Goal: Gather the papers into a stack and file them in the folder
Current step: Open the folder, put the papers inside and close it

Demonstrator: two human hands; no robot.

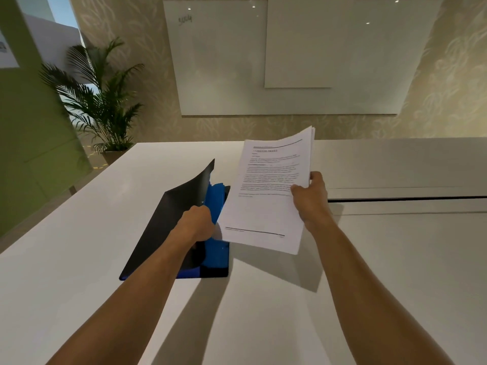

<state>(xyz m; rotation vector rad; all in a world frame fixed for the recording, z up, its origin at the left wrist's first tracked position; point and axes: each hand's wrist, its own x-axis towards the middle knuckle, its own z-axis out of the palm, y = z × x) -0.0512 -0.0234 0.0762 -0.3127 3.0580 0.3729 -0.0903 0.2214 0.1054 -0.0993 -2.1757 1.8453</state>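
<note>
A stack of printed white papers [266, 196] hangs in the air above the table, tilted, with its lower left corner over the folder. My right hand [311, 198] grips the stack at its right edge, thumb on the top page. The folder [163, 227] lies on the white table [79, 259]; its dark cover is lifted and curls upward, showing blue inner pockets [214, 204]. My left hand [197, 222] holds that cover open at its inner edge. The right half of the folder is mostly hidden behind the papers.
The white table runs to a far edge near the wall, with a dark seam [408, 198] across its right side. A potted palm [102, 101] stands at the back left. A whiteboard [224, 75] hangs on the wall ahead.
</note>
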